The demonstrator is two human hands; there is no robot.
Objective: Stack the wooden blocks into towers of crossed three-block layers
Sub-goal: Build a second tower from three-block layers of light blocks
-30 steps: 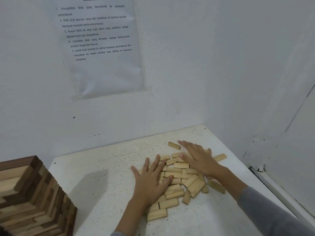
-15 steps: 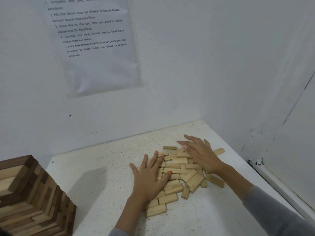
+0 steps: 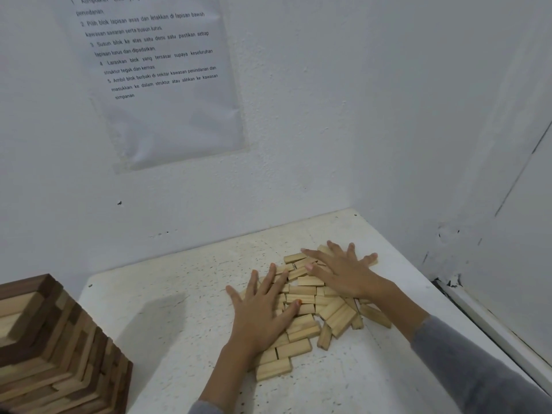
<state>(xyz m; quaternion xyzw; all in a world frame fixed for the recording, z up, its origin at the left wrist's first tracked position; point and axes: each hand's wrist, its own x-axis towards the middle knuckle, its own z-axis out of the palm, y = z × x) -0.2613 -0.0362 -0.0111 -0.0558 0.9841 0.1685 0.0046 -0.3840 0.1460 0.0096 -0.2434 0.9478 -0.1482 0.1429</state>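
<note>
Several pale wooden blocks (image 3: 307, 322) lie flat in a loose heap on the white speckled table (image 3: 167, 330), toward its right half. My left hand (image 3: 263, 312) lies flat on the heap's left side, fingers spread and straight. My right hand (image 3: 343, 270) presses flat on the far right part of the heap, fingers spread. Neither hand grips a block. Blocks under both palms are hidden.
A tall tower of light and dark wooden blocks (image 3: 50, 354) stands at the table's left front. White walls close the table at the back and right. A printed instruction sheet (image 3: 155, 79) hangs on the back wall.
My right hand slid slightly toward the right and back over the heap, and the far blocks were drawn closer in. My left hand stays flat in place.
</note>
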